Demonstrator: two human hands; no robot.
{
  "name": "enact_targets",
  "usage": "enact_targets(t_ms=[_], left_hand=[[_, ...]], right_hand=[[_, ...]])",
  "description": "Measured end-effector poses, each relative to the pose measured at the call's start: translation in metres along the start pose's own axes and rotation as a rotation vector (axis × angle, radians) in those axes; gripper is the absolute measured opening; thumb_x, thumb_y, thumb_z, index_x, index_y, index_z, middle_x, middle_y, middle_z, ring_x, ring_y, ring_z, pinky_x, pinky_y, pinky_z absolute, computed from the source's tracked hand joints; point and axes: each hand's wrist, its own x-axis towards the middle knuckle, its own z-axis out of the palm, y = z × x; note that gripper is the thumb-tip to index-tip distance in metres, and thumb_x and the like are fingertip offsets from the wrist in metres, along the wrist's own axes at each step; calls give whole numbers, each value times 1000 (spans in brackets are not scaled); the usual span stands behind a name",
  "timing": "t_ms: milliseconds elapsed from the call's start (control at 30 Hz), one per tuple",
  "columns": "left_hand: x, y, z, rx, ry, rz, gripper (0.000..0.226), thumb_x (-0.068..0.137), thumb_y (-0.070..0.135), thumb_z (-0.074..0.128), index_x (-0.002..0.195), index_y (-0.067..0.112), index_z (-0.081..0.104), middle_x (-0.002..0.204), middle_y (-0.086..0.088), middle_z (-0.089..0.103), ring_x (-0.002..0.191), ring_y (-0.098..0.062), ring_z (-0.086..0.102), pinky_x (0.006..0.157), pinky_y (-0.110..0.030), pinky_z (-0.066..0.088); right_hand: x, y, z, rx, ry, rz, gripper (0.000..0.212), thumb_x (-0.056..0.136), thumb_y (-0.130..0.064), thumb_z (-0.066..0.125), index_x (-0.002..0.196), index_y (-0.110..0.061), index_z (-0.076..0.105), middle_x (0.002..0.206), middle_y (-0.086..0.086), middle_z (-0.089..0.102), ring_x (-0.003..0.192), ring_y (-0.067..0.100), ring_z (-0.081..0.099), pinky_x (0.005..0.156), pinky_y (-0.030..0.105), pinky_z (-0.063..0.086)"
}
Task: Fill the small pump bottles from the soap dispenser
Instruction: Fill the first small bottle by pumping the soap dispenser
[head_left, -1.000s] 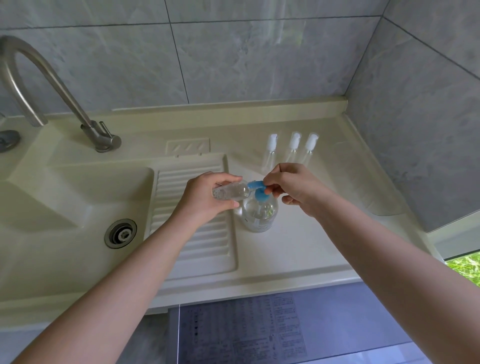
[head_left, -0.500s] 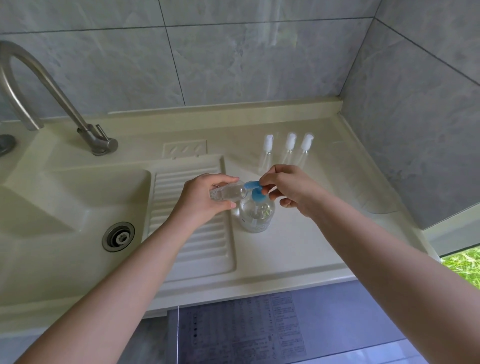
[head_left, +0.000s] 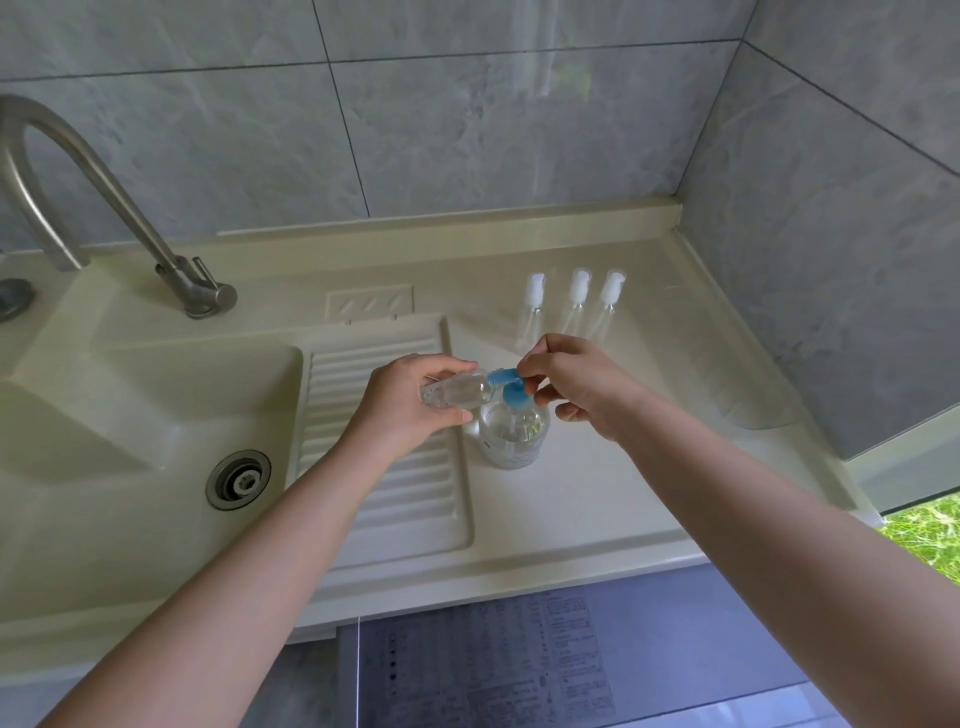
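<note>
Filling step here I'd say: left hand (head_left: 410, 405) grips a little bottle (head_left: 457, 393) sideways at the blue spout, right hand (head_left: 571, 384) pinches the dispenser (head_left: 514, 431) pump just beside it. Next needs a steady press. Three bottles (head_left: 574, 306) wait beyond the right hand.

Blue pump head (head_left: 511, 387), cream counter (head_left: 597, 499)

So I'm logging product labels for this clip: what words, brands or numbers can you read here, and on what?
Nothing can be quoted.
Soap dispenser: a small dark mark low on the clear body, too small to read.
Printed sheet below the counter edge: rows of dark print, too blurred to read.
Three small pump bottles at the back: no print visible.
</note>
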Motion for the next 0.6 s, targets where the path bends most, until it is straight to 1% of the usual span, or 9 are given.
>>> enact_targets(t_ms=[100,200,333,500,600], left_hand=[[1,1,-1,11,1,11,56,69,12,88,118,34,71,116,11,67,95,12,54,74,7,33],[0,1,-2,12,6,24,56,70,13,87,119,34,71,116,10,67,98,8,56,76,6,33],[-1,0,0,1,15,11,56,69,13,88,118,34,71,115,11,67,96,9,56,75,6,34],[-1,0,0,6,15,22,57,68,12,88,117,34,71,113,11,67,99,6,58,77,6,34],[-1,-1,1,2,20,23,57,69,12,88,118,33,71,115,10,66,97,11,54,78,6,33]], right_hand=[[0,-2,-5,-1,-21,0,10,90,-11,61,83,-18,58,66,-2,66,62,13,51,50,22,31],[0,-2,-7,11,-22,5,7,89,-12,63,88,-18,60,68,-2,67,62,12,52,54,23,31],[1,1,-3,14,-4,23,5,89,-13,62,88,-18,61,70,-2,67,61,13,52,53,24,29],[1,3,-3,109,-13,46,4,89,-9,62,90,-13,62,70,2,66,57,12,52,53,23,32],[0,6,-1,90,1,37,3,90,-13,62,88,-15,60,69,0,66,55,11,54,53,24,31]])
